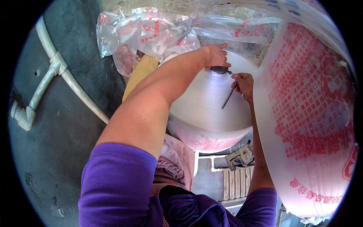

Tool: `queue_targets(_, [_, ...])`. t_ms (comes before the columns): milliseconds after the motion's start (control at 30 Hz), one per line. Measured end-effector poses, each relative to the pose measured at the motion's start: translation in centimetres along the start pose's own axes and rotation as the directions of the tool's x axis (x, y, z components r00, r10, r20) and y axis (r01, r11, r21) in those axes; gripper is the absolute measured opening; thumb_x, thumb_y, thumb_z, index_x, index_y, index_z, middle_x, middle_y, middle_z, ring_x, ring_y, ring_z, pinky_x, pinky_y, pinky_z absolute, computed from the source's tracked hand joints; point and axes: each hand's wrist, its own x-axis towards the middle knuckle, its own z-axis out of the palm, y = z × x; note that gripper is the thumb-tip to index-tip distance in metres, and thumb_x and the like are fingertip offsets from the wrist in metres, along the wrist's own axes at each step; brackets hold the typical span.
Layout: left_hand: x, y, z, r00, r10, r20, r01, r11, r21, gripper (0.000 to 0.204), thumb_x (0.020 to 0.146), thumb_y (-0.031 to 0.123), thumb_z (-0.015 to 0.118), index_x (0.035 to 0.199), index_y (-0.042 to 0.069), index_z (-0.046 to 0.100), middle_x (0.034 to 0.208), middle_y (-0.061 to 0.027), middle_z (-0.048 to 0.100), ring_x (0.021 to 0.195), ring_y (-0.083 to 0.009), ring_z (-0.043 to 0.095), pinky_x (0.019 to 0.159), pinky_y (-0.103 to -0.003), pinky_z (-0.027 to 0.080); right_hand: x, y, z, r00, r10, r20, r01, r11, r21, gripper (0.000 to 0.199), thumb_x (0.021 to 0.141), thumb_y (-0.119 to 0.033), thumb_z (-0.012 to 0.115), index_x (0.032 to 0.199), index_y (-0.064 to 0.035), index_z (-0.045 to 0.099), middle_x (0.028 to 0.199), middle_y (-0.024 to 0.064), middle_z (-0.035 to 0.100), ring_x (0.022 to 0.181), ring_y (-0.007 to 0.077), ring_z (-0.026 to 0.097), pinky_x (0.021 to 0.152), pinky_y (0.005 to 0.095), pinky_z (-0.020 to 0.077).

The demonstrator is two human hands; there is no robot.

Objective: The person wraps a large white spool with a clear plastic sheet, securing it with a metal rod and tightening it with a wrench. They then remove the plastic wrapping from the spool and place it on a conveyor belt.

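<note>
On top of the big white roll of foam sheet (211,102), near the middle of the view, both hands meet at a small dark metal tool (220,69). The left hand (216,56) presses down with its grip closed on the dark head of this tool, and the right hand (245,84) has its fingers pinched around a thin metal rod (229,95) that slants down over the roll. I judge the foam as light, soft and easy to dent or tear, so it is better held by the wide outer face or the end than by one thin layer. A second roll with red print (310,113) stands just beside it on the right, and loose printed plastic bags (147,32) lie above. White plastic pipes (53,75) run on the dark wall at left. How tool and rod join is hidden under the fingers.
</note>
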Motion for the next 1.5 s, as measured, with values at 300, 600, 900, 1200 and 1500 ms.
queue_targets(300, [0.1,-0.1,-0.1,1.0,0.012,0.0,-0.012,1.0,-0.004,0.094,0.054,0.026,0.08,0.135,0.02,0.034,0.109,0.0013,0.059,0.113,-0.0214,0.048,0.109,-0.051,0.01,0.1,0.0,-0.1,0.997,0.052,0.05,-0.053,0.998,0.018,0.022,0.088,-0.019,0.049,0.09,0.0006,0.059,0.06,0.0076,0.057,0.041,0.0083,0.047,0.033,0.0199,0.0322])
queue_targets(600, [0.2,0.0,0.1,1.0,0.0,0.013,0.0,1.0,0.02,0.095,0.052,0.025,0.081,0.135,0.02,0.034,0.109,0.0017,0.059,0.112,-0.0212,0.048,0.109,-0.051,0.011,1.1,0.2,-0.1,0.991,0.101,0.09,-0.112,0.986,0.12,0.02,0.087,-0.017,0.051,0.085,0.0015,0.059,0.06,0.0083,0.057,0.042,0.0094,0.047,0.034,0.0214,0.0329])
queue_targets(900, [0.4,0.1,0.1,1.0,-0.002,0.027,0.002,1.0,0.026,0.096,0.052,0.023,0.08,0.136,0.019,0.034,0.108,0.0016,0.06,0.111,-0.0209,0.049,0.11,-0.051,0.01,0.9,-1.1,0.1,0.991,0.089,0.105,-0.099,0.99,0.098,0.019,0.087,-0.014,0.049,0.083,0.0029,0.058,0.059,0.0089,0.057,0.04,0.0103,0.047,0.034,0.0234,0.0344])
queue_targets(1200, [0.3,-0.3,0.5,1.0,0.005,-0.008,-0.006,1.0,-0.002,0.093,0.052,0.022,0.08,0.134,0.019,0.037,0.105,0.002,0.061,0.109,-0.0201,0.05,0.11,-0.049,0.012,-5.2,-1.3,3.4,0.981,-0.187,0.044,0.173,0.961,0.215,0.028,0.082,0.002,0.045,0.108,0.0029,0.054,0.081,0.009,0.059,0.064,0.0148,0.06,0.059,0.026,0.0515])
queue_targets(1500, [0.4,-0.6,-0.8,0.995,0.029,0.097,-0.032,0.999,0.025,0.088,0.054,0.022,0.079,0.132,0.019,0.039,0.103,0.0025,0.062,0.112,-0.0232,0.048,0.11,-0.049,0.011,-3.8,-4.1,2.5,0.953,-0.277,-0.121,0.274,0.961,-0.038,0.028,0.088,-0.024,0.056,0.099,0.0005,0.06,0.066,0.0065,0.057,0.056,0.012,0.061,0.048,0.0225,0.0478])
